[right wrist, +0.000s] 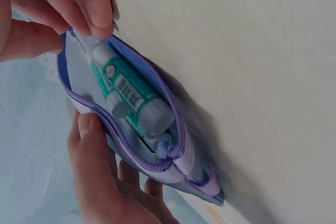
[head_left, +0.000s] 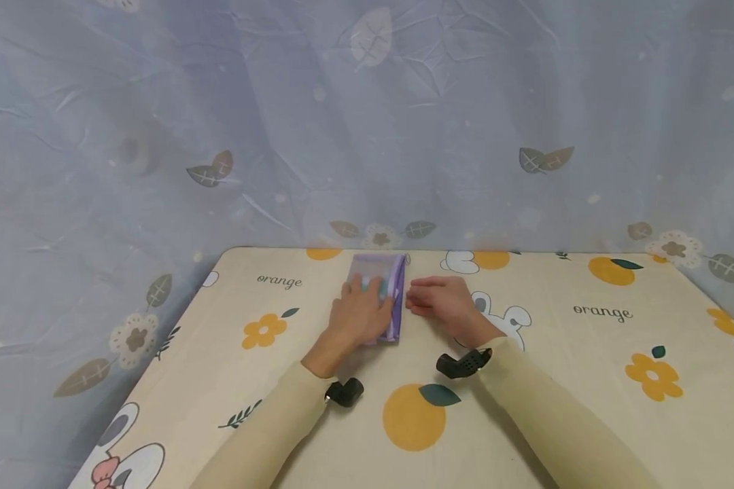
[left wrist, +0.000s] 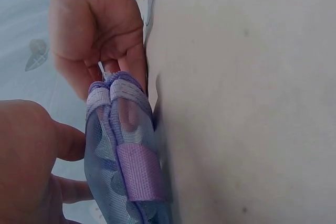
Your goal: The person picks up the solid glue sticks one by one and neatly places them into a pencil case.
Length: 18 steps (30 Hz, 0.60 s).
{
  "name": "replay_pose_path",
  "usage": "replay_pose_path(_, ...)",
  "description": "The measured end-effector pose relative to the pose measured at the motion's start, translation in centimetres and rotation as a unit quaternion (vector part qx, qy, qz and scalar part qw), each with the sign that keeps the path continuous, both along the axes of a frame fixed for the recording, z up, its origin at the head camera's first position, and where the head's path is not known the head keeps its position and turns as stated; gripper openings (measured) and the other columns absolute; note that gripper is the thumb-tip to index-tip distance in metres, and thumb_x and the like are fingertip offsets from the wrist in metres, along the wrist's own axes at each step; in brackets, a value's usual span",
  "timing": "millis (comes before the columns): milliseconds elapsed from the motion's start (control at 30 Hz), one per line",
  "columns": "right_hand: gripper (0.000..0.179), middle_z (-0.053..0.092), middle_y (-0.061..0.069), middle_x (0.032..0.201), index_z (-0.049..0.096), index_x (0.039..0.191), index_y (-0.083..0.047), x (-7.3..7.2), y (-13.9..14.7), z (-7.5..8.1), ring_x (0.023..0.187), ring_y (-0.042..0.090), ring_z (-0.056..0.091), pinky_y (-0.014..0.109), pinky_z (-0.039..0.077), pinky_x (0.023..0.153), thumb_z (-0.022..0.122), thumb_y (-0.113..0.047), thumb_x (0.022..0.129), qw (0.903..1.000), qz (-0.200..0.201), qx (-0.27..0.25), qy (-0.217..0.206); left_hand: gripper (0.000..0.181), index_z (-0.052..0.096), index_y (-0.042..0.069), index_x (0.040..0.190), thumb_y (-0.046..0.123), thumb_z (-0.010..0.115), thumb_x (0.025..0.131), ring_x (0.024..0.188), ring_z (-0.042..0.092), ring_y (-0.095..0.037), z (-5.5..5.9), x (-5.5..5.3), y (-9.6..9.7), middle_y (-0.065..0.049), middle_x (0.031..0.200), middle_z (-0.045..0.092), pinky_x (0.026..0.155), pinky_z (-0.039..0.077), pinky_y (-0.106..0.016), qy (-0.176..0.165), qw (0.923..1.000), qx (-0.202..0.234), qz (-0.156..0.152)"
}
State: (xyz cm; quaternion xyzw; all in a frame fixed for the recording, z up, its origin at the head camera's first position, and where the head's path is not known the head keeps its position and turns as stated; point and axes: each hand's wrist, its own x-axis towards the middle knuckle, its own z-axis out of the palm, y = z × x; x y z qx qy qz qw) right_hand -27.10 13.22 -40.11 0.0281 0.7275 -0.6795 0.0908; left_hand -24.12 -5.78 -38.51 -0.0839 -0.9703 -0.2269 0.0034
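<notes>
A purple mesh zipper pouch [head_left: 397, 299] lies toward the far edge of the table with its mouth gaping to the right. Inside it, green cylinders [right wrist: 126, 90] with pale ends and a barcode label look like glue sticks. My left hand [head_left: 359, 312] lies over the pouch and grips its upper mesh side, thumb [right wrist: 86, 127] along the rim. At the mouth's far end is my right hand [head_left: 443, 302], fingertips [right wrist: 102, 27] right over the pale end of a stick and thumb near the rim. A zipper pull [left wrist: 101, 67] sticks up at the pouch's corner.
The table [head_left: 318, 435] wears a cream cloth printed with oranges, flowers and rabbits. A pale blue patterned curtain [head_left: 367, 136] hangs right behind its far edge. Each wrist carries a black camera [head_left: 461, 365].
</notes>
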Motion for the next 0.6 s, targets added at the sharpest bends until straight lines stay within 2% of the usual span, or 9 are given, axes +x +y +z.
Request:
replay_pose_path(200,0.045,0.075,0.024,0.128,0.061,0.143,0.007,0.4,1.6,0.4,0.098,0.017,0.080,0.029,0.062,0.089,0.069,-0.010,0.102,0.9996,0.003,0.025,0.008,0.062,0.040,0.013,0.163,0.044,0.043,0.110,0.149,0.039,-0.046,0.1,0.0,-0.3,-0.025,0.167,0.034,0.113,0.042,-0.067,0.005,1.0000,-0.005,0.002)
replay_pose_path(333,0.047,0.074,0.024,0.131,0.061,0.144,0.004,0.8,2.7,0.8,0.104,0.020,0.080,0.030,0.062,0.093,0.070,-0.014,0.102,0.9976,0.005,0.066,0.017,0.063,0.039,0.014,0.164,0.046,0.042,0.110,0.155,0.032,-0.048,0.3,0.1,-0.5,-0.025,0.171,0.028,0.118,0.037,-0.069,0.007,1.0000,0.002,0.003)
replay_pose_path(500,0.049,0.073,0.018,0.136,0.063,0.146,-0.005,1.2,4.2,1.7,0.115,0.023,0.077,0.026,0.060,0.094,0.071,-0.026,0.102,0.9886,0.003,0.148,0.030,0.063,0.036,0.018,0.166,0.046,0.040,0.109,0.162,0.017,-0.051,0.8,0.2,-0.7,-0.024,0.176,0.018,0.125,0.026,-0.070,0.008,0.9999,0.010,0.003)
replay_pose_path(600,0.050,0.071,0.019,0.139,0.062,0.147,-0.005,1.4,5.0,2.2,0.119,0.029,0.075,0.032,0.060,0.098,0.068,-0.029,0.104,0.9806,0.008,0.187,0.059,0.063,0.035,0.019,0.167,0.046,0.039,0.109,0.163,0.014,-0.051,1.1,0.1,-0.9,-0.023,0.177,0.015,0.126,0.023,-0.070,0.013,0.9998,0.013,0.000)
